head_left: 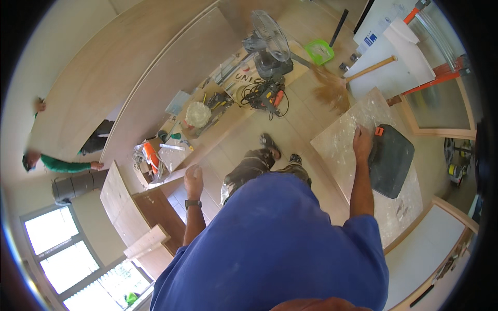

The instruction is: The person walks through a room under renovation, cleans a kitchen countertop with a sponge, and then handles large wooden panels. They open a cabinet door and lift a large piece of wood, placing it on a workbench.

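Observation:
My left hand [194, 181], with a dark watch [193, 203] on its wrist, hangs over the tiled floor, its fingers loosely curled. Nothing shows in it. My right hand [362, 142] is beside the left edge of a black hard case [390, 161] with an orange latch. Those fingers are curled in too, with nothing visible in them; whether they touch the case I cannot tell. The case lies flat on a paint-spattered board [337, 136].
A person in a green sleeve [65, 164] holds a large wooden panel [98, 67] at left. Ahead are a fan [272, 44], a corded power tool [270, 96], a tray of tools [207, 106], a broom [332, 85] and a green dustpan [318, 52]. An orange-and-grey ladder [438, 78] leans at right.

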Demonstrator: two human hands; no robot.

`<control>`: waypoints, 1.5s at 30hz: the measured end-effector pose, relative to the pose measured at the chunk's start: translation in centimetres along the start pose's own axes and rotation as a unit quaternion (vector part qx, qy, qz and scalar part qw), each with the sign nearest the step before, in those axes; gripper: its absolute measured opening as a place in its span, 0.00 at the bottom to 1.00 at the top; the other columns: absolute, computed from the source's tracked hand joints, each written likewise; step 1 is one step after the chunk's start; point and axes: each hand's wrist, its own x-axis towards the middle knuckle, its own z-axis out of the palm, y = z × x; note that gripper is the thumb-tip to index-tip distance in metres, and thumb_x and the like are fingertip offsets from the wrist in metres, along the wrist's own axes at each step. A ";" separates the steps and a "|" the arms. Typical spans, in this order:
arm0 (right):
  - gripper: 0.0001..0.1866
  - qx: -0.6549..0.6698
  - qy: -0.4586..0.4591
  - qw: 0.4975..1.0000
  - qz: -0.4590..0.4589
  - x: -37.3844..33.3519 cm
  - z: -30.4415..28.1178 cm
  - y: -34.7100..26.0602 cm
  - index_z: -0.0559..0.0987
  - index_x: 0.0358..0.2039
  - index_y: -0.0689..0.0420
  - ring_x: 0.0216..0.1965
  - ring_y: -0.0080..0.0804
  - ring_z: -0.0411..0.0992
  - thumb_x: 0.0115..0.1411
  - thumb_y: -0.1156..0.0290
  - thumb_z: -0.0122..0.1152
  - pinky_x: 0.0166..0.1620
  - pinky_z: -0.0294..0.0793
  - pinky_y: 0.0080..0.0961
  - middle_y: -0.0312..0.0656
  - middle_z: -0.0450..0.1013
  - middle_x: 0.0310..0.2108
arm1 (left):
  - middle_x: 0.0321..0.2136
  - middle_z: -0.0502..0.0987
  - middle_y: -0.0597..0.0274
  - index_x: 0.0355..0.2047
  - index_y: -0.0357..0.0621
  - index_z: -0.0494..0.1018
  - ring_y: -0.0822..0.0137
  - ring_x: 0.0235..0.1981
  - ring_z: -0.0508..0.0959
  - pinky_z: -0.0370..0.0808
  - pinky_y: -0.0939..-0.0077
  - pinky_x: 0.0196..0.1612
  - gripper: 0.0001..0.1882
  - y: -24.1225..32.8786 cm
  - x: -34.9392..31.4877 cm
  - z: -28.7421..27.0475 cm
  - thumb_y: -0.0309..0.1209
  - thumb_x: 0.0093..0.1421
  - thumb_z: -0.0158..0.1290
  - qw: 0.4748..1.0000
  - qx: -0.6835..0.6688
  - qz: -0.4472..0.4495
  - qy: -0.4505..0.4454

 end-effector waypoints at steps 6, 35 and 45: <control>0.19 0.059 -0.125 0.980 0.140 10.2 3.9 -3.0 0.74 0.36 0.66 0.34 0.50 0.72 0.56 0.60 0.53 0.39 0.69 0.34 0.58 0.72 0.30 | 0.39 0.74 0.46 0.38 0.37 0.73 0.49 0.44 0.71 0.66 0.62 0.48 0.13 -0.2 12.7 3.2 0.32 0.56 0.47 0.998 -0.049 -0.032 0.028; 0.14 -0.057 -0.270 0.930 -0.243 88.9 28.7 -17.3 0.75 0.37 0.60 0.39 0.50 0.71 0.54 0.66 0.51 0.43 0.69 0.37 0.54 0.72 0.35 | 0.40 0.74 0.49 0.40 0.38 0.72 0.52 0.44 0.71 0.66 0.63 0.48 0.13 29.1 47.8 8.7 0.33 0.57 0.50 0.967 -0.022 -0.137 0.214; 0.28 -0.103 -0.250 0.887 -0.375 103.9 44.1 -37.6 0.68 0.50 0.60 0.47 0.46 0.67 0.49 0.62 0.62 0.51 0.66 0.35 0.51 0.70 0.43 | 0.37 0.74 0.46 0.37 0.38 0.73 0.49 0.42 0.71 0.69 0.61 0.45 0.15 26.7 35.2 24.4 0.37 0.57 0.50 0.899 0.051 -0.431 0.060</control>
